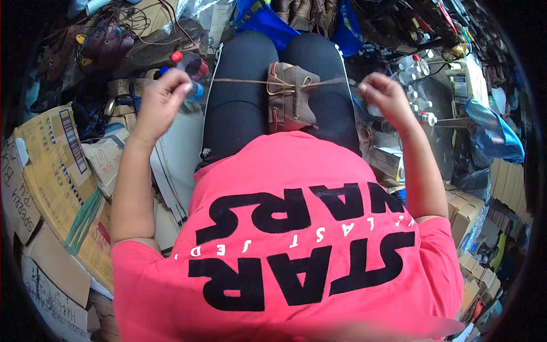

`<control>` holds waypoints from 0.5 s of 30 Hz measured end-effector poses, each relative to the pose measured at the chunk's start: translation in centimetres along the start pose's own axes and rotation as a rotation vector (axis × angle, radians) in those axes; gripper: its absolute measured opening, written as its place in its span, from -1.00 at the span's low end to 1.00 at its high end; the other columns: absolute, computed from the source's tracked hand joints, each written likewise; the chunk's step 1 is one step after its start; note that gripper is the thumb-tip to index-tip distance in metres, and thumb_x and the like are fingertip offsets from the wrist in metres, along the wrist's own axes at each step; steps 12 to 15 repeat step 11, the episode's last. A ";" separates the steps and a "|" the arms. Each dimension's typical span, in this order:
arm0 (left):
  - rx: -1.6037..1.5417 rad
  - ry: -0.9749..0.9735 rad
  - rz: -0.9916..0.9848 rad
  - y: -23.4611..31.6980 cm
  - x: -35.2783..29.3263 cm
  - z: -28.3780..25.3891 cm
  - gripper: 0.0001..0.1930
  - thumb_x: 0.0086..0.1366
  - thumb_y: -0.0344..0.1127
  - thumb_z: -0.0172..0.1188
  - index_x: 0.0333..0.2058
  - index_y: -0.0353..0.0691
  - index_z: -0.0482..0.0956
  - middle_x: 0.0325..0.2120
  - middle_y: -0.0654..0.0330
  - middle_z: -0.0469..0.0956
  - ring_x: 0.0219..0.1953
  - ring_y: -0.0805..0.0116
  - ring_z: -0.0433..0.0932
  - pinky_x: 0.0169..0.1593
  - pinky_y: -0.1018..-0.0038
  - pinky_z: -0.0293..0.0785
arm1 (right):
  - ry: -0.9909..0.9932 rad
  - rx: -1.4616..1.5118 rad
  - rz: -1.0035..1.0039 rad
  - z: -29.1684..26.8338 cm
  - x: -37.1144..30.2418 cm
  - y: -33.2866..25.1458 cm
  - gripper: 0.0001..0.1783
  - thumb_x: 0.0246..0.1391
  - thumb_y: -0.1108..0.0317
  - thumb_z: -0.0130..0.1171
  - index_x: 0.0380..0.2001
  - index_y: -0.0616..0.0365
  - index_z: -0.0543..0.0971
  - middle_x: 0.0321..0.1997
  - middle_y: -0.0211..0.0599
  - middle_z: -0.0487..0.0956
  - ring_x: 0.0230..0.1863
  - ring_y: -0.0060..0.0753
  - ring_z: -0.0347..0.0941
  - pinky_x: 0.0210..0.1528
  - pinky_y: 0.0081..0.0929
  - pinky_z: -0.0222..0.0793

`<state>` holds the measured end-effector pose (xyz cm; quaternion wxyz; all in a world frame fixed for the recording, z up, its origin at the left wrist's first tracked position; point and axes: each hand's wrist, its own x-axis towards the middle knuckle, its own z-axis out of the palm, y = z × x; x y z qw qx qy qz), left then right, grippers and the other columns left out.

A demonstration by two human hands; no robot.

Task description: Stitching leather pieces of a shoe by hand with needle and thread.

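A brown leather shoe (280, 108) rests on my lap, between my dark-trousered thighs. From its front a tan lace (242, 82) runs out to both sides, stretched nearly straight and crossed at a knot with a small loop over the shoe. Out to the left, my left hand (163, 104) pinches one end of the lace between thumb and fingers. The other end is pinched in my right hand (388, 98), held at about the same height on the right. Both hands are well apart from the shoe; their fingertips cover the lace ends.
Cardboard boxes (48, 154) lean at the left, beside a bottle with a red cap (191, 64). Several small bottles (416, 74) stand on the right, near a blue plastic bag (494, 137). More brown shoes (302, 14) sit in a blue bag beyond my knees.
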<state>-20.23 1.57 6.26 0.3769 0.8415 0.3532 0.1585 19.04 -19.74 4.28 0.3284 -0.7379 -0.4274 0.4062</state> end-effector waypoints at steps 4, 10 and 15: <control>-0.985 0.116 0.080 2.1 2.8 2.3 -0.89 0.41 -0.31 0.13 -0.28 -0.19 0.56 -0.45 0.30 0.55 -0.36 0.35 0.50 -0.18 0.41 0.39 | -0.064 1.101 -0.249 2.5 3.3 -1.5 -0.83 0.28 0.27 0.15 -0.20 0.14 0.54 -0.20 -0.35 0.57 -0.20 -0.43 0.55 0.07 -0.22 0.48; -1.688 -0.290 0.063 3.2 4.6 3.8 -0.83 0.44 -0.18 0.08 -0.24 -0.11 0.53 -0.40 0.24 0.55 -0.24 0.25 0.58 -0.03 0.28 0.45 | -0.568 1.346 -0.331 3.8 4.2 -3.6 -0.77 0.37 0.12 0.00 -0.21 0.04 0.47 -0.24 -0.29 0.56 -0.20 -0.29 0.55 0.08 -0.02 0.46; -1.670 -0.518 0.228 1.9 5.1 3.2 -0.82 0.45 -0.16 0.07 -0.24 -0.10 0.53 -0.39 0.22 0.56 -0.17 0.20 0.61 0.03 0.25 0.46 | -0.637 1.361 -0.387 3.7 4.3 -3.2 -0.77 0.37 0.12 0.00 -0.21 0.04 0.47 -0.24 -0.29 0.56 -0.20 -0.29 0.55 0.08 -0.02 0.46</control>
